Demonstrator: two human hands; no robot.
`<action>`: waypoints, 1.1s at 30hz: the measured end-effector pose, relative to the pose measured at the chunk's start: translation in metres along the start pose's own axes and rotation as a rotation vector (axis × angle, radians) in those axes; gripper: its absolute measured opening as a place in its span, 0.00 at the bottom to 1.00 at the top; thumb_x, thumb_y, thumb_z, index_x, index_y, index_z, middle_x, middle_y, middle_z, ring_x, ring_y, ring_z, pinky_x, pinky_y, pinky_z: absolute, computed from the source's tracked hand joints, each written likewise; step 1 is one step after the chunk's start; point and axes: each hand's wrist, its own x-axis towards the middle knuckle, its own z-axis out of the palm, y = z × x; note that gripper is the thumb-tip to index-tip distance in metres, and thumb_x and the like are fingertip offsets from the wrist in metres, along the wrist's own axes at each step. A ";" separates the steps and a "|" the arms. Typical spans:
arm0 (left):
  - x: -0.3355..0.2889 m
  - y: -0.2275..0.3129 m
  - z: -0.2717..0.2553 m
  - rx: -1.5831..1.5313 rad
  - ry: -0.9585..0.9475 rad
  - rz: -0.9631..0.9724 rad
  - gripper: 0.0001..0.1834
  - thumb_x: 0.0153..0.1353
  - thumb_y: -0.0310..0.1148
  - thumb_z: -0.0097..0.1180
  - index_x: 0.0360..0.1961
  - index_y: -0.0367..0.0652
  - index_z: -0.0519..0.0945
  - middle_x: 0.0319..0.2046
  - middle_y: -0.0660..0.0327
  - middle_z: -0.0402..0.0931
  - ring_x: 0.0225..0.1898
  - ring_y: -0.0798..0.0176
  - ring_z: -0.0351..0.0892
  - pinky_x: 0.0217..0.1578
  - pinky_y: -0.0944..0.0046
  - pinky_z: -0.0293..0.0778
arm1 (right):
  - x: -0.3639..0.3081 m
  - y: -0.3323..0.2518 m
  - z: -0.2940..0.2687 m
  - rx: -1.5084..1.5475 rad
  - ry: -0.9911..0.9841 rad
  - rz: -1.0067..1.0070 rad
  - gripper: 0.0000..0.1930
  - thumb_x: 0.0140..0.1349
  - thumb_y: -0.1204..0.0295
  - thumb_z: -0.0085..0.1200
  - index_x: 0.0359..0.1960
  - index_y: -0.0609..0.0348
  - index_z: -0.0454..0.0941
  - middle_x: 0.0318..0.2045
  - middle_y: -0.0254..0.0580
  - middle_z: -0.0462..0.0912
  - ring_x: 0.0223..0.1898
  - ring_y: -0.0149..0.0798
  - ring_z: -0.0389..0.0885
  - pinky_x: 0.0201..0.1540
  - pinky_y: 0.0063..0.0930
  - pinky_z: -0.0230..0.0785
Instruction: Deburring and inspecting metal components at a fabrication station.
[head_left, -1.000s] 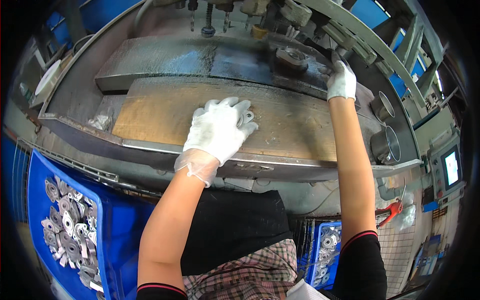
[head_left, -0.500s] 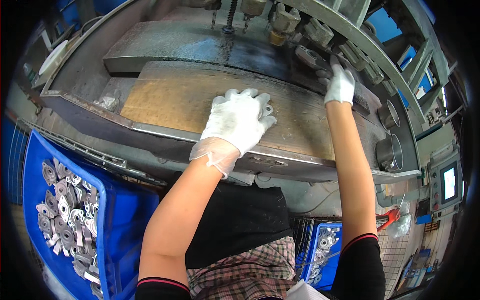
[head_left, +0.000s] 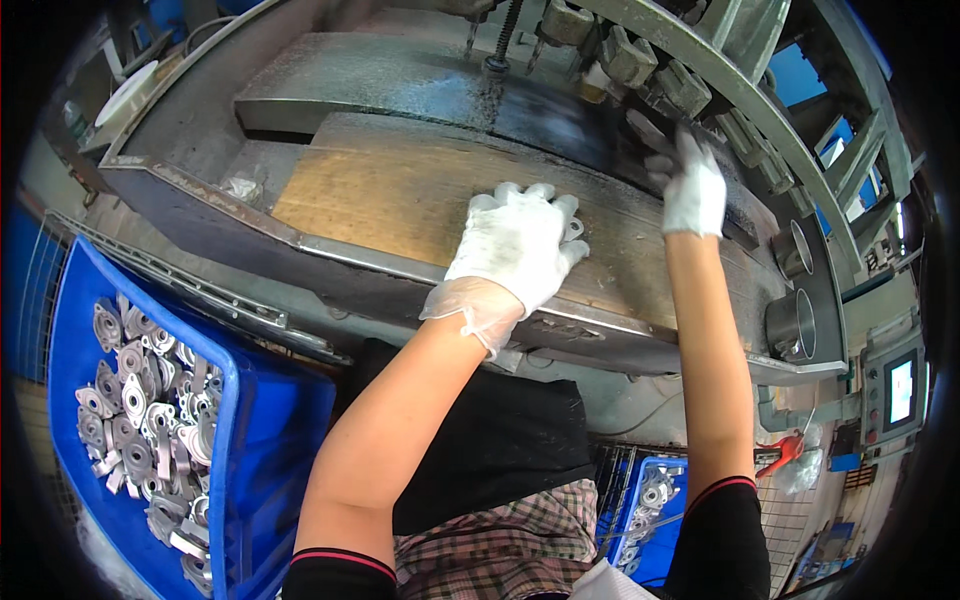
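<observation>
My left hand (head_left: 520, 240), in a white glove, rests on the brown board (head_left: 370, 180) of the machine bed with its fingers curled down. Beside its thumb, the holed end of a small grey metal part (head_left: 573, 229) shows; the hand covers the rest. Farther right, my right hand (head_left: 695, 190), also gloved, is raised with its fingers apart and slightly blurred. Just beyond those fingertips is a dark metal piece (head_left: 648, 130), at the machine's clamps. I see nothing held in the right hand.
A blue bin (head_left: 228, 420) of several grey metal castings stands at lower left. Drill bits (head_left: 537, 52) hang above the bed at the back. Two metal cups (head_left: 790, 325) sit at its right end, near a control panel (head_left: 898, 390). A smaller blue bin (head_left: 640, 500) holds more parts.
The whole view has shifted, so the scene sits farther right. My left hand stays on the part on the board. The right hand's fingers have moved and blurred beside the dark metal piece.
</observation>
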 end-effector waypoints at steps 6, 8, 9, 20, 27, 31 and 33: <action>0.002 0.003 0.000 -0.021 -0.006 0.017 0.23 0.59 0.49 0.52 0.51 0.47 0.77 0.49 0.58 0.75 0.49 0.51 0.74 0.49 0.49 0.69 | 0.042 0.026 0.027 -0.159 0.087 0.012 0.15 0.63 0.68 0.53 0.48 0.65 0.74 0.34 0.50 0.84 0.21 0.34 0.77 0.23 0.25 0.68; 0.000 -0.001 -0.001 -0.020 -0.017 -0.004 0.23 0.59 0.49 0.52 0.50 0.47 0.77 0.49 0.58 0.75 0.49 0.51 0.73 0.49 0.49 0.69 | 0.008 0.013 0.031 -0.031 0.038 0.041 0.15 0.63 0.67 0.53 0.47 0.64 0.74 0.34 0.50 0.84 0.21 0.32 0.75 0.23 0.24 0.68; -0.001 -0.001 0.000 -0.005 -0.008 -0.004 0.23 0.59 0.49 0.52 0.50 0.47 0.77 0.49 0.58 0.75 0.49 0.51 0.73 0.49 0.50 0.69 | 0.001 0.011 0.025 -0.049 0.003 0.018 0.17 0.63 0.65 0.53 0.49 0.64 0.73 0.34 0.50 0.84 0.21 0.31 0.75 0.24 0.23 0.68; 0.002 0.000 0.005 -0.018 0.060 0.027 0.21 0.59 0.47 0.52 0.49 0.45 0.77 0.48 0.56 0.75 0.48 0.49 0.73 0.48 0.48 0.68 | 0.009 0.030 0.074 -0.283 -0.028 0.006 0.13 0.65 0.64 0.50 0.37 0.64 0.73 0.27 0.45 0.83 0.17 0.33 0.75 0.21 0.23 0.67; -0.004 -0.002 0.004 -0.013 0.100 0.040 0.17 0.58 0.42 0.53 0.42 0.41 0.79 0.43 0.54 0.76 0.45 0.48 0.73 0.44 0.49 0.68 | -0.025 0.024 0.127 -0.436 -0.249 -0.298 0.20 0.65 0.63 0.50 0.51 0.66 0.72 0.30 0.45 0.83 0.20 0.30 0.75 0.26 0.23 0.67; 0.006 0.008 -0.003 -0.015 0.028 0.013 0.19 0.58 0.45 0.53 0.44 0.43 0.79 0.45 0.54 0.77 0.47 0.46 0.74 0.48 0.48 0.68 | 0.015 0.037 0.124 -0.398 -0.234 -0.193 0.18 0.64 0.62 0.52 0.46 0.66 0.74 0.30 0.45 0.84 0.20 0.33 0.78 0.25 0.25 0.67; 0.004 0.003 -0.001 -0.025 0.045 0.014 0.20 0.59 0.46 0.53 0.46 0.44 0.79 0.47 0.55 0.77 0.47 0.46 0.74 0.50 0.48 0.68 | 0.024 0.032 0.118 -0.489 -0.199 -0.134 0.18 0.62 0.60 0.53 0.41 0.66 0.77 0.27 0.46 0.83 0.20 0.35 0.78 0.25 0.27 0.67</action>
